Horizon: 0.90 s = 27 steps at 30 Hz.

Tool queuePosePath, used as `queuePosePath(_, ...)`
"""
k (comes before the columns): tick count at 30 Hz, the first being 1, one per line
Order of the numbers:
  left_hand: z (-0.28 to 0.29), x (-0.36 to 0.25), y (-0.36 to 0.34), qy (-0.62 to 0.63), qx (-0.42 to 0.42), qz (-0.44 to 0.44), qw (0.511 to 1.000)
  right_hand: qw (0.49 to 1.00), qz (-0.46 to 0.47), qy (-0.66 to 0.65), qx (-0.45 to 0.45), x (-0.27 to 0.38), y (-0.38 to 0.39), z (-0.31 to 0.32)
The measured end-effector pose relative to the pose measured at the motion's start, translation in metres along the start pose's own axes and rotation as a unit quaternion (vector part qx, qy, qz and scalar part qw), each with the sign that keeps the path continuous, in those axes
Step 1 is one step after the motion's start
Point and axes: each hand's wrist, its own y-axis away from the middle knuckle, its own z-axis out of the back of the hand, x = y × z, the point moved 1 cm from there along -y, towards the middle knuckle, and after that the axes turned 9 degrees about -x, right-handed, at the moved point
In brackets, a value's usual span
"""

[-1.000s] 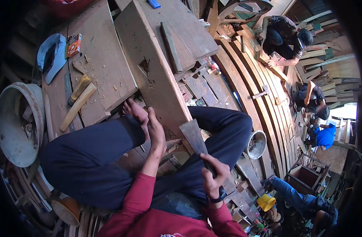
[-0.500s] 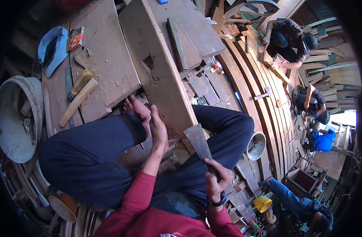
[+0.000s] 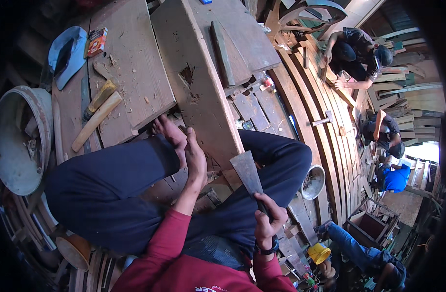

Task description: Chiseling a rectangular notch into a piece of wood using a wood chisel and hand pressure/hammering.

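A long, thick wooden plank point(image 3: 206, 109) slants toward me between my knees, with dark gouged patches in its face. At its near left edge, my left hand point(image 3: 196, 159) grips the plank, thumb up along the side; the other fingers are mostly hidden. In my right hand point(image 3: 271, 218) is a chopping knife point(image 3: 247, 171) with a broad, square-ended blade, my fingers closed round its dark handle. The tip of the blade is at or very near the plank's lower right corner. My bare foot point(image 3: 172, 134) is beside the plank's left edge.
To the left, a wide board point(image 3: 130, 63) carries wood chips, a wooden-handled tool point(image 3: 97, 113), a small box point(image 3: 96, 42) and a blue cap point(image 3: 67, 56). A large bucket point(image 3: 18, 168) stands far left. Rightward lie a hammer point(image 3: 322, 120) on long beams and a small bucket point(image 3: 313, 182); co-workers sit beyond.
The view has shifted slightly. Both hands keep their holds on the plank and the knife, and the blade stays near the plank's lower right corner.
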Motion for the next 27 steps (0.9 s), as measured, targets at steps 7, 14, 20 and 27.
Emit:
queuePosePath(7,-0.002,-0.006,0.012,0.012,0.028,0.009,0.999,0.997,-0.049,0.046,0.049,0.005,-0.011,-0.019)
queuePosePath(14,-0.013,0.006,0.005,0.007,0.005,0.004,1.0,0.999,-0.017,0.038,0.008,0.004,0.014,0.004)
queuePosePath(20,-0.026,0.025,-0.004,-0.022,0.006,-0.003,1.0,0.998,-0.054,0.033,0.008,0.007,-0.008,-0.02)
queuePosePath(27,0.02,-0.027,0.017,0.089,0.077,0.076,0.99,0.997,-0.057,0.04,0.024,0.006,0.003,-0.005)
